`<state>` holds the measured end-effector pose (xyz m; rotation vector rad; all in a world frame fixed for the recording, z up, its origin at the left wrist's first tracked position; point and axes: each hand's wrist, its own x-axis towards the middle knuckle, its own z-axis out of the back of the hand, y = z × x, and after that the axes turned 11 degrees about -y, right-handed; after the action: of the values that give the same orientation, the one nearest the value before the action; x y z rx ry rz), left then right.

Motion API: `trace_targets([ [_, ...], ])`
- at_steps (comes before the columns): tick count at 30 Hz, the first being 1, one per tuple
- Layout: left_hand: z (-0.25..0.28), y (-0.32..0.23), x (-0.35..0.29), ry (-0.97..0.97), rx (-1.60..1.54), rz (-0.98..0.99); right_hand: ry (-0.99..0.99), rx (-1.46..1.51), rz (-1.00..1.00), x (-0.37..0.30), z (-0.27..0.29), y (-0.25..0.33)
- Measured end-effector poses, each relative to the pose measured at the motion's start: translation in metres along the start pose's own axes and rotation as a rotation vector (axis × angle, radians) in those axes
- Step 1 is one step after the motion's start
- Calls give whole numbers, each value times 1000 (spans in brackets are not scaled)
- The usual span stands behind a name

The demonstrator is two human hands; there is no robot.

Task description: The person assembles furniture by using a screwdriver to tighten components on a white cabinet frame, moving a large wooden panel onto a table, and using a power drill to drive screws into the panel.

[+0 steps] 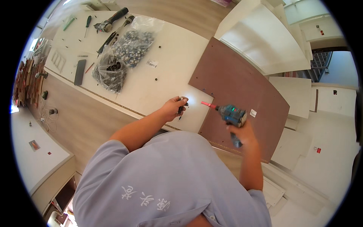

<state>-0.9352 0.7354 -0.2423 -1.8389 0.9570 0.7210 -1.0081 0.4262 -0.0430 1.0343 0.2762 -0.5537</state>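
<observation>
In my right hand [245,134] is a blue-and-black cordless drill [232,114] with a red bit, pointing left over the edge of a brown panel [242,83]. My fingers wrap its handle, slightly blurred. To the left, over the white panel [174,64], my left hand [172,109] is closed around a few small dark fittings [180,110]; their exact kind is too small to tell. The bit's tip is apart from the left hand and from both panels. A bright light spot falls on the white panel between bit and fingers.
Beyond my left hand lie a clear bag of small fittings [136,45] and a bag of dark pieces [109,75]. Farther left are a power tool [106,25], a green screwdriver [88,23] and a grey bar [79,72]. White boards [264,38] stand at the right.
</observation>
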Motion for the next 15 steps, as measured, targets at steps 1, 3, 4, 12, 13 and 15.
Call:
trace_targets([
  [1,-3,-2,0,-3,-6,-2,10,93,-21,-13,-6,-11],
  [3,-10,-4,0,-10,-7,6,18,225,-46,-30,-15,-28],
  [4,-13,-5,1,-14,-1,16,15,263,-51,-37,-18,-35],
  [12,-44,1,4,39,46,80,-55,388,-95,-52,-24,-56],
  [13,-47,3,6,47,33,93,-66,396,-106,-53,-25,-58],
  [15,-53,5,7,53,38,111,-82,420,-114,-54,-25,-62],
])
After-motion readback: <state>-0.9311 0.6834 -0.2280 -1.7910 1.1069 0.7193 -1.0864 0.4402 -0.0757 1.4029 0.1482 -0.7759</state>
